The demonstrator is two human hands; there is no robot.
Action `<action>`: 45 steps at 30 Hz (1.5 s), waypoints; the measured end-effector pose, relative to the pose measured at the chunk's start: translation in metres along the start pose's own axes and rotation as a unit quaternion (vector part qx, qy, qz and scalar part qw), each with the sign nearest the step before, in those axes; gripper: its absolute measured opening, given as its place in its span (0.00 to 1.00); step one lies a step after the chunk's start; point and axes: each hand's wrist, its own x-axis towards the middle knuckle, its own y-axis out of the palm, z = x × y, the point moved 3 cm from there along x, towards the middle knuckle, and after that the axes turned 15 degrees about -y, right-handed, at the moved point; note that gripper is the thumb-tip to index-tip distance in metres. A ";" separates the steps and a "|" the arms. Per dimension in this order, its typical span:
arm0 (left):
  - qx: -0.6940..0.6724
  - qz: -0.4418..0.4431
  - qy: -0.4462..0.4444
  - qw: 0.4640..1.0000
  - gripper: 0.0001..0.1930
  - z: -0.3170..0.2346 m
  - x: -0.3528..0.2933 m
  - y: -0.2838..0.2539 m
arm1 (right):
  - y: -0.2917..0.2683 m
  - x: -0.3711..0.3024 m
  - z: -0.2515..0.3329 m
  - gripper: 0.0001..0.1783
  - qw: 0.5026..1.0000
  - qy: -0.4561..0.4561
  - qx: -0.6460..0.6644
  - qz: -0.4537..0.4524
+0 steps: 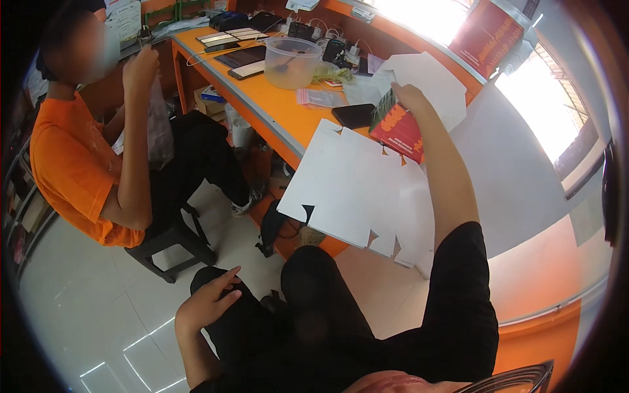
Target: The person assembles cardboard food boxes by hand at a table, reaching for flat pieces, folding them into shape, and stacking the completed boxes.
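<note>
My right hand (411, 98) reaches far over the orange desk, its fingers closed at the far edge of a red printed card (401, 134) with a green part. Under and in front of that card lies a flat white cardboard sheet (357, 187) with notched edges, jutting past the desk's front. A larger white cut sheet (436, 82) spreads behind my hand. Close to my left knee hovers my left hand (206, 304), empty, its fingers stretched and apart. Beside the card rests a dark phone (354, 116).
A clear plastic tub (291, 62), small plastic bags (321, 97), phones and chargers (334, 49) cover the orange desk (262, 108). To my left, a person in an orange shirt (78, 157) sits on a black stool (173, 245), holding a clear bag (159, 124). A white panel (517, 157) stands right.
</note>
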 end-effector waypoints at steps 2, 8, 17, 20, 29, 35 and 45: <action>0.001 0.003 0.008 1.000 0.27 -0.001 0.005 0.004 | 0.002 0.025 -0.034 0.23 0.986 -0.100 -0.134 0.024; -0.002 -0.014 -0.024 1.000 0.28 0.013 0.005 0.000 | 0.035 0.039 -0.012 0.15 0.874 -0.302 -0.361 0.123; -0.023 -0.017 0.016 0.999 0.28 -0.002 0.012 -0.002 | 0.026 0.030 -0.030 0.18 0.944 -0.226 -0.235 0.056; -0.024 -0.024 0.022 0.999 0.28 -0.001 -0.001 -0.004 | 0.001 0.011 -0.024 0.20 0.978 -0.140 -0.095 -0.120; -0.039 -0.013 -0.044 0.998 0.27 0.029 -0.032 0.000 | 0.029 -0.229 0.107 0.43 0.841 -0.472 0.085 0.252; -0.018 0.019 0.003 1.000 0.27 -0.012 -0.014 0.023 | 0.044 -0.252 0.090 0.45 0.860 -0.448 0.079 0.230; -0.004 0.074 0.009 0.997 0.27 -0.014 -0.022 0.043 | 0.067 -0.281 0.065 0.37 0.901 -0.373 -0.026 0.222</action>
